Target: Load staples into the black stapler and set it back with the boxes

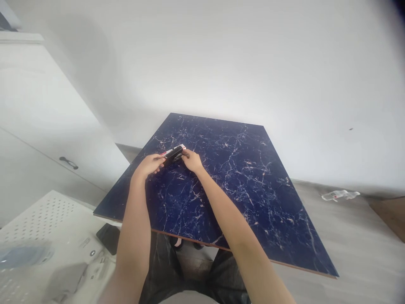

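A small black elongated object [174, 153] is held between my two hands over the left part of the blue marble-patterned table [234, 181]. Along its far side shows a white-and-red strip, perhaps a box or card [168, 152]. My left hand [148, 165] is closed on the left end, thumb on top and fingers curled beneath. At the other end, my right hand [191, 161] pinches with its fingers closed near the object's right tip. My fingers partly cover both ends, and the object's exact kind cannot be made out.
To the left stands a white cabinet with a dark handle [68, 163]. A white perforated surface [47, 215] at lower left bears a dark phone-like item [109, 237] and plastic packaging. Crumpled clear plastic [340, 194] lies on the floor at right, near a brown box [390, 213].
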